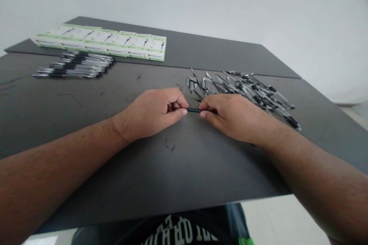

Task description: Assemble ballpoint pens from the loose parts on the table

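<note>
Between my two hands a pen [193,110] lies level, its dark middle showing in the gap and its ends hidden in my fingers. My left hand [156,111] pinches one end between thumb and forefinger. The other end is pinched in the same way by my right hand [234,116]. Just beyond my right hand lies a loose pile of pen parts [258,93], with clear barrels, black grips, caps and thin refills. Farther off to the left, a stack of pens [77,65] lies side by side.
A row of several white and green boxes [100,40] stands at the back left, behind the stacked pens. Dark scraps [170,145] are scattered on the grey table [161,183]. A seam crosses the table toward the back, and a pale wall rises behind it.
</note>
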A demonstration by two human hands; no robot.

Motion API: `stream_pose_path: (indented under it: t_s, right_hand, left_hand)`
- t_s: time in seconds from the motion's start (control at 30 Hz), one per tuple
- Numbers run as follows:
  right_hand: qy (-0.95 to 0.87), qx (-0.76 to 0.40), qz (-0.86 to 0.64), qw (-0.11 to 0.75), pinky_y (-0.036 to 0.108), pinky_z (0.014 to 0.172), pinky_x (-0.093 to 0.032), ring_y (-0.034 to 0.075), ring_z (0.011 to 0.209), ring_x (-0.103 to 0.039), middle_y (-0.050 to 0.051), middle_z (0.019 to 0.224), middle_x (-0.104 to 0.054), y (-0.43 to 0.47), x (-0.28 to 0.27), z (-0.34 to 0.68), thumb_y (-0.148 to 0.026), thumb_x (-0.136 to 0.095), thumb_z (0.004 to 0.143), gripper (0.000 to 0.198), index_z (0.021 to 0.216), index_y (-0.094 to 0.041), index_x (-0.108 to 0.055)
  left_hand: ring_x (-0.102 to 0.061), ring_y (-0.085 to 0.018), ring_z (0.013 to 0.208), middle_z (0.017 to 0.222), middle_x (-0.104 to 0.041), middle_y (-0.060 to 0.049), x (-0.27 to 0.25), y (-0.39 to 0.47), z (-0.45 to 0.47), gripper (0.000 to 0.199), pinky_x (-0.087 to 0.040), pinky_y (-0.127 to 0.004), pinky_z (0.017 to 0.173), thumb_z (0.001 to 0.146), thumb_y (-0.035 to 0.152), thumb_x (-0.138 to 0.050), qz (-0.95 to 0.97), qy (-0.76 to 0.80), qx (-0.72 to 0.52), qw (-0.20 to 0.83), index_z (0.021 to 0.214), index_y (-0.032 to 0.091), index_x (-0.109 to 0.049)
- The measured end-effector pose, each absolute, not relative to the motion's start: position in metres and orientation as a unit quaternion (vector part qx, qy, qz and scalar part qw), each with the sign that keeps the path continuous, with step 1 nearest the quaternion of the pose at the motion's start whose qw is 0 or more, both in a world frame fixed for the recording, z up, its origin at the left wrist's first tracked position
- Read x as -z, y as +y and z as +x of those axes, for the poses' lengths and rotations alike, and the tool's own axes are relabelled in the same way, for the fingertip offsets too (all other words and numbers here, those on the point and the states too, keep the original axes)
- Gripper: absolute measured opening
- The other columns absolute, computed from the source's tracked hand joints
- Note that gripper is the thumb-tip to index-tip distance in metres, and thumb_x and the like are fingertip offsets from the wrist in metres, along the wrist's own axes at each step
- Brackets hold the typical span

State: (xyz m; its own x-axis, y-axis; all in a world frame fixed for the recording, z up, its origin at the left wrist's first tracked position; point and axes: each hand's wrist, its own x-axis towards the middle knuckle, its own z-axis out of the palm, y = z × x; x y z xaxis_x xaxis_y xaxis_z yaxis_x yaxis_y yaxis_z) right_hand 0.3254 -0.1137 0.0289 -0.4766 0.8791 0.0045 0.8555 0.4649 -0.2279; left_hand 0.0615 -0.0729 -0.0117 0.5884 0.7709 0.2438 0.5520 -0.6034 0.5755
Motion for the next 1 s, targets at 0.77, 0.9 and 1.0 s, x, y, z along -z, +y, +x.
stream_pose_path:
  t_s: [0.77,0.9,1.0]
  right_hand:
    - [-0.85,-0.101,-0.514,0.055,0.035,0.09,-0.055,0.028,0.103,-0.084,0.007,0.111,-0.091,-0.1135,-0.0296,0.3246,-0.028,-0.069,0.113,0.019,0.121,-0.023,-0.087]
    - [-0.857,-0.11,-0.499,0.072,0.036,0.092,-0.057,0.028,0.106,-0.085,0.007,0.114,-0.092,-0.1138,-0.0284,0.326,-0.028,-0.066,0.115,0.025,0.128,-0.024,-0.087]
    - [-0.85,-0.112,-0.507,0.087,0.034,0.086,-0.056,0.026,0.099,-0.084,0.005,0.111,-0.092,-0.1134,-0.0269,0.3274,-0.028,-0.077,0.108,0.025,0.132,-0.024,-0.084]
  left_hand:
    - [-0.077,-0.021,0.081,0.091,-0.084,-0.001,0.0118,-0.0723,0.0625,0.022,-0.055,-0.032,0.08,0.099,0.044,-0.065,0.867,0.385,-0.235,0.213,0.107,0.027,-0.078]
    - [-0.077,-0.02,0.082,0.091,-0.084,-0.001,0.0126,-0.0718,0.0625,0.022,-0.055,-0.032,0.08,0.099,0.043,-0.065,0.869,0.38,-0.237,0.211,0.106,0.026,-0.078]
    - [-0.077,-0.02,0.081,0.091,-0.084,-0.001,0.0124,-0.0726,0.0624,0.021,-0.055,-0.032,0.08,0.099,0.042,-0.066,0.868,0.379,-0.24,0.213,0.106,0.026,-0.077]
